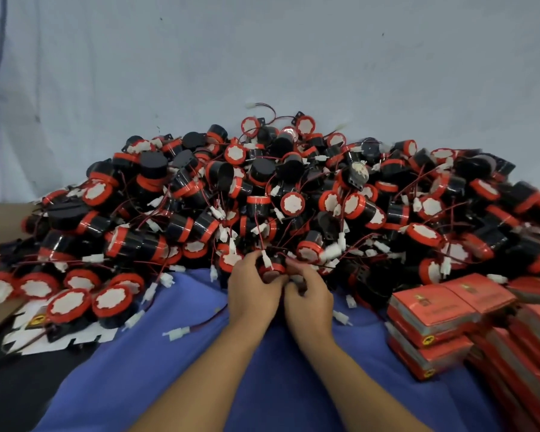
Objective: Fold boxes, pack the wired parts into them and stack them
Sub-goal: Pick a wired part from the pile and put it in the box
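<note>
Well, I'm gripping one black-and-red wired part (272, 269) at mid-frame, my left hand (251, 294) and right hand (309, 302) both curled round it. Some red boxes (434, 316) are sitting stacked at lower right, filled or not I cannot tell; the huge pile of parts (262, 194) is waiting unpacked.

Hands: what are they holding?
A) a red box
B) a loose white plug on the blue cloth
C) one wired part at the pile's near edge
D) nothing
C: the left hand and right hand both grip a wired part at the near edge of the pile; the red boxes lie apart at the right.
</note>
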Demonstrator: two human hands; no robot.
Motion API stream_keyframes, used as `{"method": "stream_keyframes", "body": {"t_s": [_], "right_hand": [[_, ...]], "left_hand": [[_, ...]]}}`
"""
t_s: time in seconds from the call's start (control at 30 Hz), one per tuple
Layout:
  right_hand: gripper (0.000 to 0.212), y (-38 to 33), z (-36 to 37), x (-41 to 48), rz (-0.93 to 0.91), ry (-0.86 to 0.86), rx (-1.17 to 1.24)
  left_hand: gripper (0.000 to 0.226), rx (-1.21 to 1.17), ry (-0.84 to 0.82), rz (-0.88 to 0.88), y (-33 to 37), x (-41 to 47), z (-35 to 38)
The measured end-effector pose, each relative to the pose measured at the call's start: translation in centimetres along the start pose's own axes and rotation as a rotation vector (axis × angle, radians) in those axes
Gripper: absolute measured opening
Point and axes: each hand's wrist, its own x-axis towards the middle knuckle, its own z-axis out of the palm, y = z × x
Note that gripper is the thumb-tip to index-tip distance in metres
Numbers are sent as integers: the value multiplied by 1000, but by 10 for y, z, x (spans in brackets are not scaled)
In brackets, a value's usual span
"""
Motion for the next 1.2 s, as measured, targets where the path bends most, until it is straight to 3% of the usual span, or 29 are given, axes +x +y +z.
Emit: {"method": "stream_keyframes", "body": {"t_s": [0.13,0.23,0.33,0.43,0.53,0.63,0.87,1.03,1.2], "right_hand": [[55,-23,-19,-21,85,-72,226],[58,-55,-42,-53,130,-160,330],[43,-94,-78,-94,151,-203,358],[20,-138,-122,-139,75,-210,332],[11,-176,-167,-191,-37,-243,296],[15,-197,-200,-241,-97,-205,285],[14,-209,-227,-307,-165,9,270],[8,-201,-220,-323,-109,-17,45],[15,-182,-207,-327,-32,-108,-91]], "left_hand": [[62,-6,-11,129,21,-21,-27],[57,102,-67,188,41,-53,-57],[53,77,-50,229,66,-97,-95],[55,93,-13,240,93,-153,-132],[62,59,-72,237,120,-211,-162],[67,23,-179,163,142,-265,-183],[44,-16,-253,211,149,-354,-197],[40,184,-247,357,128,-376,-182],[39,480,-223,504,109,-376,-168]]}}
